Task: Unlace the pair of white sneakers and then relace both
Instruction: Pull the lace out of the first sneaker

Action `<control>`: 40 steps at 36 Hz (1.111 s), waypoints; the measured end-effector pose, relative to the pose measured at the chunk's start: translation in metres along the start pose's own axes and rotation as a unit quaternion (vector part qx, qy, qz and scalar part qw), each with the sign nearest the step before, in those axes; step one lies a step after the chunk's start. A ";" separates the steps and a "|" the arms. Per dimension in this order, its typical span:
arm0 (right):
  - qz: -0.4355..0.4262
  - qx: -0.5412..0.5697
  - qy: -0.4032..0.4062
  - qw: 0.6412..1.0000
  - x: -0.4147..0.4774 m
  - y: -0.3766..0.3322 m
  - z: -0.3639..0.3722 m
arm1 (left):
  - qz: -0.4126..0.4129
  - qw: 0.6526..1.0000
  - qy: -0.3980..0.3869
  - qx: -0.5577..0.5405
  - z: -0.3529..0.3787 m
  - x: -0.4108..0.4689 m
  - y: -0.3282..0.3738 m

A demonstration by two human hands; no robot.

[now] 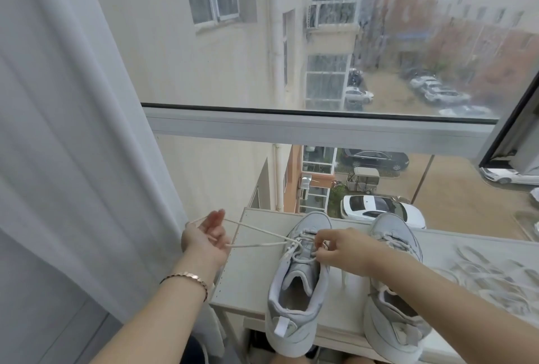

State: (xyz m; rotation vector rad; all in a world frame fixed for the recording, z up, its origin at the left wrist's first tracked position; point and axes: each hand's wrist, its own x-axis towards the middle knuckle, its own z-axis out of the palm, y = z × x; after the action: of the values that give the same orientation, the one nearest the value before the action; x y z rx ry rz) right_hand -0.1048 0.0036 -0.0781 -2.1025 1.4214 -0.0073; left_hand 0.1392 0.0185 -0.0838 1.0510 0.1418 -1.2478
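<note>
Pulling a white lace [256, 244] sideways: the left hand [208, 235] is out past the left edge of the desk [256, 276], palm turned up. Its lower fingers are curled on the lace and its upper fingers are loosely extended. Two strands run taut from that hand across to the eyelets of the left-side sneaker [297, 276].

The right hand [335, 247] sits directly over that sneaker's tongue, thumb and fingertips pinching the lace at the mid eyelets. So the shoe is under the right hand and well to the right of the left hand.

Left-side sneaker stands upright on the desk, toe toward the window frame [291, 127], heel hanging slightly over the near edge. Upper eyelets look unlaced — collar open.

The right-side sneaker [388, 231] stands parallel, just beside the first. The right forearm crosses above its middle, and neither hand touches it.

A blurred pale pile [481, 273] lies on the desk further right — can't tell what it is. There's a bracelet [186, 276] on the left wrist and a grey curtain [73, 130] hanging at left, just beside the left hand.
</note>
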 end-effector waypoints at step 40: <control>0.001 0.350 0.053 0.935 -0.023 0.007 -0.030 | 0.209 0.632 -0.230 0.710 0.008 -0.033 -0.096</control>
State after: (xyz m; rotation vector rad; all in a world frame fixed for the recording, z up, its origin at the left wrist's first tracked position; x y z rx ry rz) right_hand -0.1306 0.0075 -0.0499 -1.5189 1.2332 -0.5521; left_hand 0.0443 0.0416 -0.1141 1.8332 -1.6798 -0.9953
